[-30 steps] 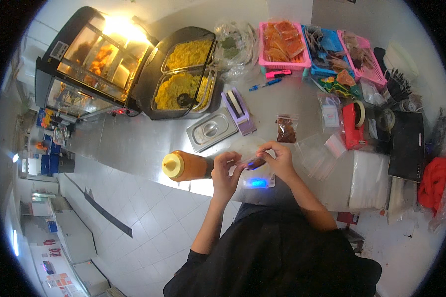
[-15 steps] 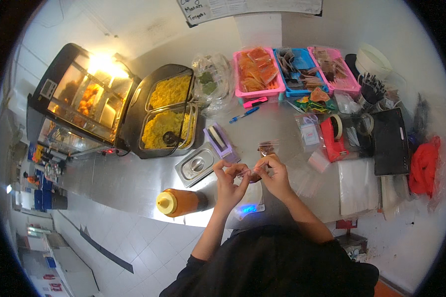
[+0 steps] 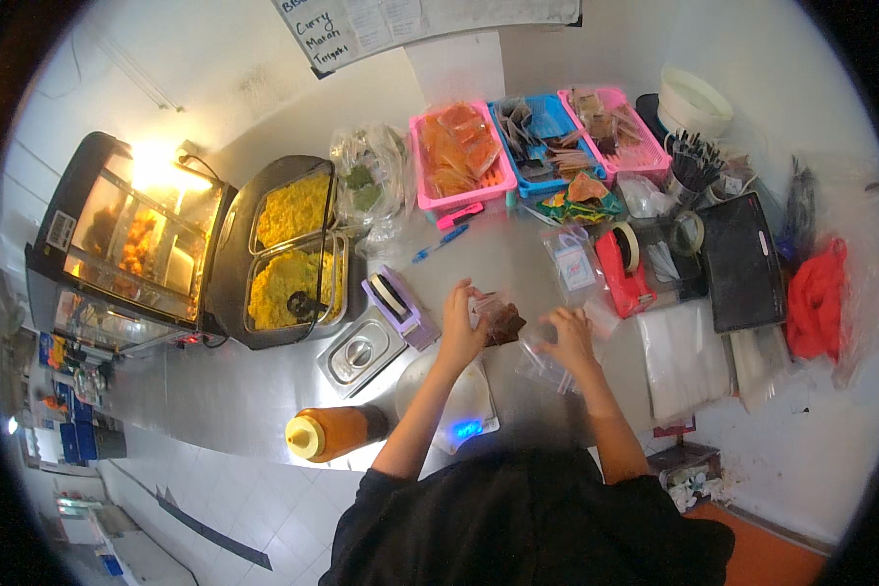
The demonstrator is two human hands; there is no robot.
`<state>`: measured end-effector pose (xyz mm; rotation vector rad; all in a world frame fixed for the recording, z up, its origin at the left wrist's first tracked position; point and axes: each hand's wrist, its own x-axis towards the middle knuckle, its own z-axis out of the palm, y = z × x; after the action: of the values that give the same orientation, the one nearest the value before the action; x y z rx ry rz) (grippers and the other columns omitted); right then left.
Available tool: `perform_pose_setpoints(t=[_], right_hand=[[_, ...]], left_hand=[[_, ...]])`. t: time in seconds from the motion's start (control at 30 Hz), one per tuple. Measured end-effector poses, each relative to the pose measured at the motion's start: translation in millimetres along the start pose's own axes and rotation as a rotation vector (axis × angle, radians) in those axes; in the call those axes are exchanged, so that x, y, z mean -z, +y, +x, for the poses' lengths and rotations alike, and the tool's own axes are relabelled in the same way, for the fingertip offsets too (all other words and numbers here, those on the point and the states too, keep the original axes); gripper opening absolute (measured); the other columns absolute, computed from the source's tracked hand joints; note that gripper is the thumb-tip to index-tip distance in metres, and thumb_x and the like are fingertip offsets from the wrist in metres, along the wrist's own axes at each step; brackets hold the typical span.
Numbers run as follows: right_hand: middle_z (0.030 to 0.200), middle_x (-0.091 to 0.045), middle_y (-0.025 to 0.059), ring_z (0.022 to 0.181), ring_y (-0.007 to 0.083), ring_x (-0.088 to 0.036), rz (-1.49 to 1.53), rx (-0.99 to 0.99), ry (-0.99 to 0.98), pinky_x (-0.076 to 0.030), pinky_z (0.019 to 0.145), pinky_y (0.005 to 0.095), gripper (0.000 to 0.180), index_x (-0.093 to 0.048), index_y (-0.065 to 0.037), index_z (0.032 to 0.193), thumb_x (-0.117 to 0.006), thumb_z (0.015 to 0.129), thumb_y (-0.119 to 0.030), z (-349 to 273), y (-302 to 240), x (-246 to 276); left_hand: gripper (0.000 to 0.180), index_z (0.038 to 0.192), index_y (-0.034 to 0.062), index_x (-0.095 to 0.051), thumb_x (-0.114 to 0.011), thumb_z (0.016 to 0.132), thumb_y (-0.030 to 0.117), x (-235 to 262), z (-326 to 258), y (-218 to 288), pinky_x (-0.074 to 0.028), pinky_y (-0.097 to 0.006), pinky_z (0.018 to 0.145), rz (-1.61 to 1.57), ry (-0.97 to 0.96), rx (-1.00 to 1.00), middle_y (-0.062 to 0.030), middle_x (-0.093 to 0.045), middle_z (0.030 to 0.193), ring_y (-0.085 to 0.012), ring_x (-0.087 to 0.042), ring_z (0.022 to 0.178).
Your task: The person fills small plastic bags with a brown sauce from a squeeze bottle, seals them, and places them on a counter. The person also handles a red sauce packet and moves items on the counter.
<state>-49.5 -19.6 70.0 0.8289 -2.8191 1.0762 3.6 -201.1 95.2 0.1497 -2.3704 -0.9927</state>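
My left hand (image 3: 461, 330) is curled around the near side of some small clear sachets with dark brown contents (image 3: 501, 325), above the steel table. Part of these sachets is hidden by its fingers. My right hand (image 3: 570, 340) is over small clear plastic bags (image 3: 545, 368) lying on the table, thumb and fingers apart, slightly blurred. Beside my left forearm is a scale with a round white plate (image 3: 418, 383) and a lit blue display (image 3: 467, 430). A purple tape dispenser-like device (image 3: 400, 308) stands left of my left hand.
Left are a lidded steel container (image 3: 361, 352), a yellow-capped sauce bottle (image 3: 337, 434), yellow food trays (image 3: 293, 293) and a lit display warmer (image 3: 132, 234). Behind stand pink (image 3: 503, 186) and blue baskets (image 3: 547, 186) of sachets. Right lie a red tape dispenser (image 3: 623, 283) and clear bags (image 3: 689, 361).
My hands, together over the scale pinching a small clear packet, have separated. The left is now at the dark sachets, the right over the clear bags. The view has shifted right.
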Motion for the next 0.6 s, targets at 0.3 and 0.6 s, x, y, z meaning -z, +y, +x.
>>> perform_pose_setpoints(t=[0.3,0.6], right_hand=[[0.077,-0.057,0.0037,0.078,0.0175,-0.050,0.290,0.052,0.220,-0.036,0.070,0.0320,0.009,-0.056,-0.007,0.070,-0.060,0.069,-0.016,4,12,-9],[0.080,-0.056,0.0086,0.068,0.0150,-0.054,1.323,-0.142,-0.062,-0.042,0.059,0.0227,0.016,-0.039,-0.008,0.092,-0.042,0.085,-0.021,2,-101,5]], left_hand=[[0.043,0.105,0.0070,-0.041,-0.062,0.067,0.009,39,-42,27,-0.030,-0.039,0.089,-0.371,-0.270,0.391,-0.0115,-0.037,0.119,-0.0275,-0.033,0.112],[0.044,0.110,0.0059,-0.035,-0.058,0.073,0.001,61,-51,50,-0.041,-0.028,0.078,-1.092,-0.078,0.597,-0.0070,-0.049,0.097,-0.0160,-0.049,0.092]])
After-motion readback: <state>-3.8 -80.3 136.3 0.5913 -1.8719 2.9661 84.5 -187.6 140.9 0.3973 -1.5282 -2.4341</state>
